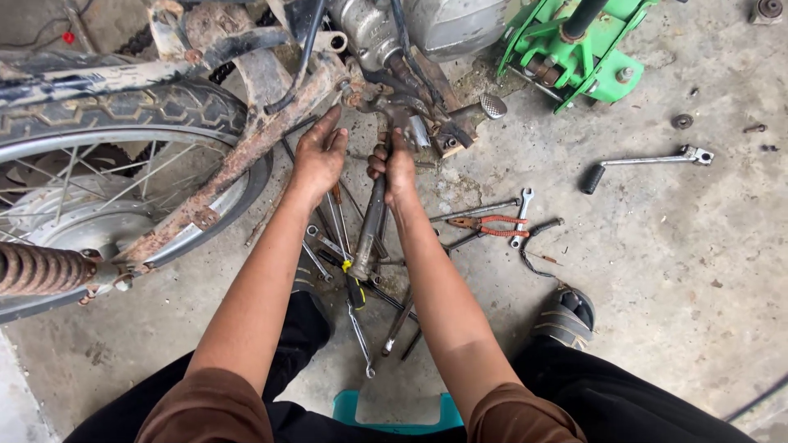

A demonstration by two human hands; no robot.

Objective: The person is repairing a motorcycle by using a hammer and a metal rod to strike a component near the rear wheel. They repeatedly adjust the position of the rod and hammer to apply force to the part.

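My right hand (398,168) is closed tight around the upper end of a long steel tool handle (371,226), smooth grey metal, round in section, running down and slightly left from my fist toward the floor. The top of it goes up into the rusty joint (373,97) under the motorcycle frame; I cannot tell how it meets the metal there. My left hand (318,156) is mostly open, fingers stretched up and together, palm pressed flat against the rusted swingarm (246,152), a long bar, flaky brown, slanting down to the left. It holds nothing. Both hands are dirty with grease and sit just beside each other, the handle between them and nearer the right.

Left of the swingarm is the rear wheel (107,123): knobby black rubber tyre, shiny rim, thin spokes. A rusty coil spring (37,269) shows at the far left edge.

On the rough concrete floor (657,271) below my hands lies a heap of chrome wrenches (357,328), thin and flat, crossing one another. Right of my right forearm are red-handled pliers (491,226), next to an open-end spanner (521,215). Further right, well apart, a kick lever (644,162) with a black rubber end. A green painted metal stand (574,49) is at top right.
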